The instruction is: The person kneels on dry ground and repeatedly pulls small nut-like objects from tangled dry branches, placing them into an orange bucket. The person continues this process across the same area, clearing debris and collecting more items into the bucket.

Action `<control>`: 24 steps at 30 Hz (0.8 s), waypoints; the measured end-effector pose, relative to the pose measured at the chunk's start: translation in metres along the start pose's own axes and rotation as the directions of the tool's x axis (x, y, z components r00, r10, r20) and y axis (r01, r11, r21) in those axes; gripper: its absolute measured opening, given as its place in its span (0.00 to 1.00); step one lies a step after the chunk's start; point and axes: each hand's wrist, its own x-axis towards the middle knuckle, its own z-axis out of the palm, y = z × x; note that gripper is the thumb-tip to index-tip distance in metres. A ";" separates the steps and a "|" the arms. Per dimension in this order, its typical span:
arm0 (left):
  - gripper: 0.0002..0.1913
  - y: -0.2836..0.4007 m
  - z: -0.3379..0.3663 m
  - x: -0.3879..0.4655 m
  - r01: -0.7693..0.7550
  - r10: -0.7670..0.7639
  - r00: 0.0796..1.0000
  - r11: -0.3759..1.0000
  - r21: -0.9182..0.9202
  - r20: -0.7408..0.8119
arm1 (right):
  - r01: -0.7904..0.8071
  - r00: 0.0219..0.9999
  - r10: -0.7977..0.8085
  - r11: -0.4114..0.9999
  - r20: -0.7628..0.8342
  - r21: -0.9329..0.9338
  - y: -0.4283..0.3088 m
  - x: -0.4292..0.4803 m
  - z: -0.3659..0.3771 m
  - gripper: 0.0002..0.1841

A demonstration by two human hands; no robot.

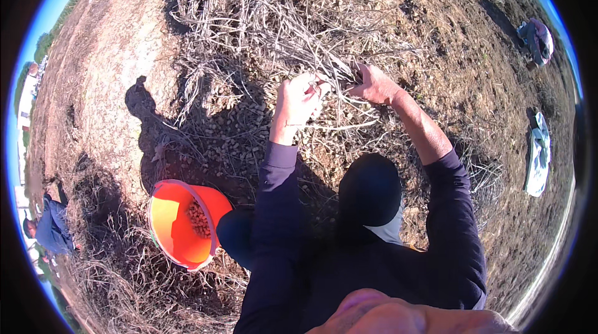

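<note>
My right hand (pixel 376 85) grips a bundle of dry peanut stems (pixel 334 67), which fans out away from me onto a heap of dried plants. Close beside it, my left hand (pixel 299 100) has its fingers curled at thin stem ends; whether anything is pinched in them is hidden. Below and left of that hand, many loose peanuts in their shells (pixel 233 128) lie on shaded soil among bits of stem. An orange bucket (pixel 163 203) stands tilted by my left knee, with some peanuts (pixel 198 219) at its bottom.
The heap of dried plants (pixel 224 11) spreads ahead, and more dry stalks (pixel 126 282) lie behind the bucket. One person (pixel 53 226) bends at the far left, another (pixel 537 42) at the far right. A pale sack (pixel 538 156) lies on the soil to the right.
</note>
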 end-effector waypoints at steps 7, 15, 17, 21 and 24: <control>0.18 0.002 -0.058 0.009 0.006 -0.045 0.981 0.979 -0.205 -0.186 | 0.029 0.955 0.086 0.925 -0.285 0.379 0.065 -0.056 -0.079 0.28; 0.20 0.009 -0.120 0.026 -0.042 0.033 0.971 0.998 -0.036 -0.236 | 0.303 0.849 0.194 0.584 -0.492 0.753 0.099 -0.152 -0.154 0.31; 0.19 0.008 -0.124 0.023 0.004 -0.003 0.973 1.000 0.006 -0.232 | 0.326 0.868 0.171 0.511 -0.466 0.795 0.121 -0.165 -0.162 0.33; 0.18 -0.012 -0.131 0.032 0.040 -0.027 0.988 0.995 0.088 -0.152 | 0.429 0.839 0.177 0.366 -0.514 0.826 0.141 -0.205 -0.183 0.30; 0.15 -0.034 -0.134 0.034 0.077 -0.073 0.987 0.997 0.025 -0.141 | 0.522 0.825 0.127 0.198 -0.550 0.830 0.154 -0.226 -0.191 0.33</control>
